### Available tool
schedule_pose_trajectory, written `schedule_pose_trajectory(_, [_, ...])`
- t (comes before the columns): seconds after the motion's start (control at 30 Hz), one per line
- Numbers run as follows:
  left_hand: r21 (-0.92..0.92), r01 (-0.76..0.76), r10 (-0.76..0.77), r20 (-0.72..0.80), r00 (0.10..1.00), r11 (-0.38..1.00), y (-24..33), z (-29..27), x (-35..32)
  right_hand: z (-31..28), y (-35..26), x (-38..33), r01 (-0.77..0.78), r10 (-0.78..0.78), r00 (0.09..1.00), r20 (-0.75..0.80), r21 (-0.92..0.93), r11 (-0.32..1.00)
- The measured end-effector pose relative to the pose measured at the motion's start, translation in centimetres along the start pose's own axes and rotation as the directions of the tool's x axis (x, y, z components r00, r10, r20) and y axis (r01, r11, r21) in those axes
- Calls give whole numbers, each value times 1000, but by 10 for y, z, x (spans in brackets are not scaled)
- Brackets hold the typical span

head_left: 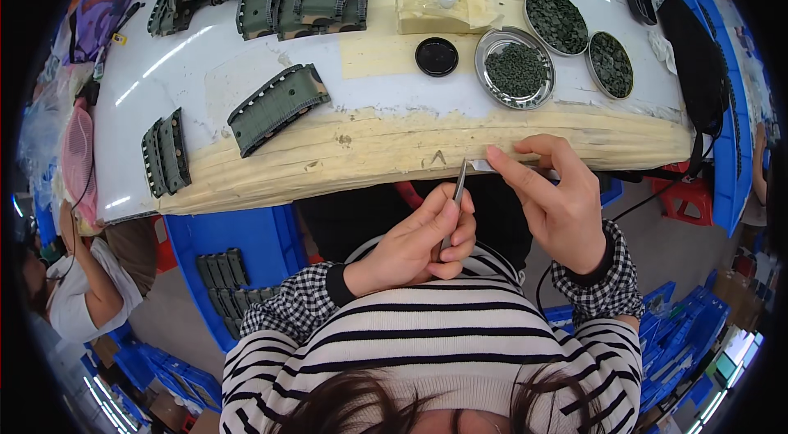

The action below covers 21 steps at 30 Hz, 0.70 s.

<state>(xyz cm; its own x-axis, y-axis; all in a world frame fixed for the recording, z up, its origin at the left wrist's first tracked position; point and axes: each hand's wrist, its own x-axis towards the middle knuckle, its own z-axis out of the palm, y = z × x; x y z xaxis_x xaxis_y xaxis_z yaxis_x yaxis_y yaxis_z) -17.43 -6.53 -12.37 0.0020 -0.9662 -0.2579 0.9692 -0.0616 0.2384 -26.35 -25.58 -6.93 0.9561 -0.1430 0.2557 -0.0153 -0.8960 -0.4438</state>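
Observation:
My left hand (419, 243) grips metal tweezers (456, 196) whose tips point up toward the taped front edge of the table (369, 151). My right hand (558, 200) pinches a small pale strip (486, 165) between thumb and forefinger, right beside the tweezer tips, just below the table edge. Both hands are held close together above my lap.
On the white table lie several green ribbed strap pieces (277, 105), a black round lid (436, 56), and round metal dishes of small dark green parts (515, 68). A blue crate (238, 257) with more green pieces stands under the table at left. Another person (78, 286) sits at far left.

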Motion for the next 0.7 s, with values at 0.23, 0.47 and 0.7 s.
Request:
schedule_pose_trajectory(0.23, [-58, 14, -14, -6, 1000, 998, 2, 2, -1, 5, 1, -1, 41, -44, 998, -45, -73, 997])
schedule_pose_trajectory(0.47, [-63, -57, 54, -42, 998, 996, 1, 2, 2, 6, 1, -1, 46, -48, 998, -39, -42, 998])
schedule_pose_trajectory(0.7, [-51, -90, 87, -54, 995, 995, -1, 1, 6, 8, -2, 1, 29, -35, 998, -56, -104, 994])
